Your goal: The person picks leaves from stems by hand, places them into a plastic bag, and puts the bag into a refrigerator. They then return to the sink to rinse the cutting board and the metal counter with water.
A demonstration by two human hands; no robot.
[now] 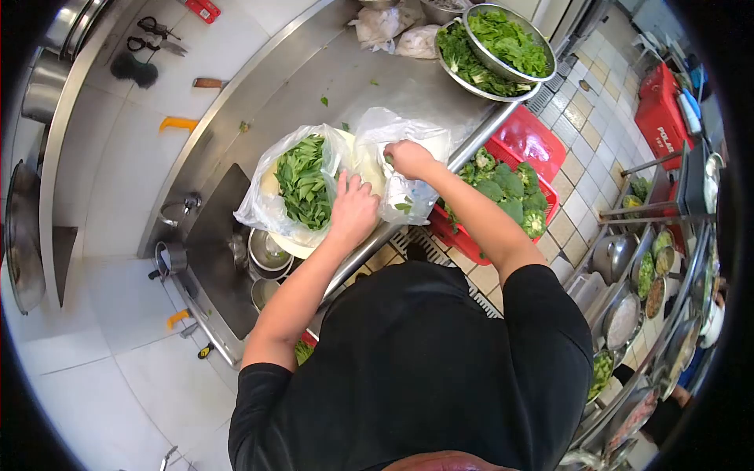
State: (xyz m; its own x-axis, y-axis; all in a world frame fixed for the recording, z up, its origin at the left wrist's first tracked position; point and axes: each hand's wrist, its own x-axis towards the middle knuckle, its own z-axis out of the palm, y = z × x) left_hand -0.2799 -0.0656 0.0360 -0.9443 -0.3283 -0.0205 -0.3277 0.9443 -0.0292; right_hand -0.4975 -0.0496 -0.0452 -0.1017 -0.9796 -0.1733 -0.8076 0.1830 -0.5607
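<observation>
A clear plastic bag (253, 194) full of green leaves (302, 182) stands open on a pale round board (281, 245) at the counter's front edge. My left hand (355, 208) lies at the bag's right side, fingers stretched out and slightly apart, touching its rim. Over a second clear plastic bag (428, 141), just to the right, my right hand (410, 160) is closed. A small bit of green shows at its fingertips; the rest of what it holds is hidden. A few loose leaves (404, 206) lie on the lower part of this second bag.
Two metal bowls of leafy greens (510, 47) are stacked at the counter's far end. A red crate (556, 206) of broccoli (503, 188) stands beside the counter. The sink (224, 259) is at left, with metal pots (267, 255) near it. Shelves of food bowls (620, 322) line the right.
</observation>
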